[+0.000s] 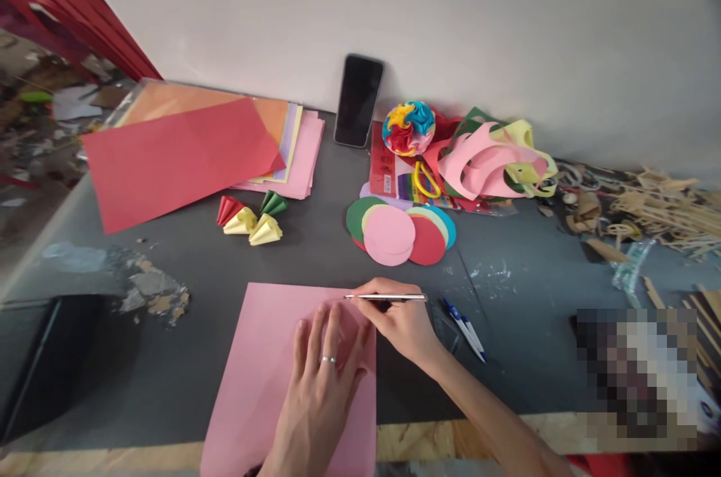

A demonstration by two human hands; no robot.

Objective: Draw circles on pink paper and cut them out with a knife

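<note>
A black phone [358, 100] leans upright against the wall. Near it lie a multicoloured paper ball [408, 128], stacked paper circles [394, 230] and small folded cones [251, 218]. A large red sheet [174, 158] tops a paper stack at left.

Paper circles [401, 231] beyond, bare mat [191, 357] leftward

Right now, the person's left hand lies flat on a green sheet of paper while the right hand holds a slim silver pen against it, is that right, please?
Not quite: the sheet of paper is pink, not green, as the head view shows. The left hand does lie flat on it, and the right hand holds the slim silver pen.

Craft workshop: coloured paper sheets [185, 154], cut-outs [402, 231].
</note>
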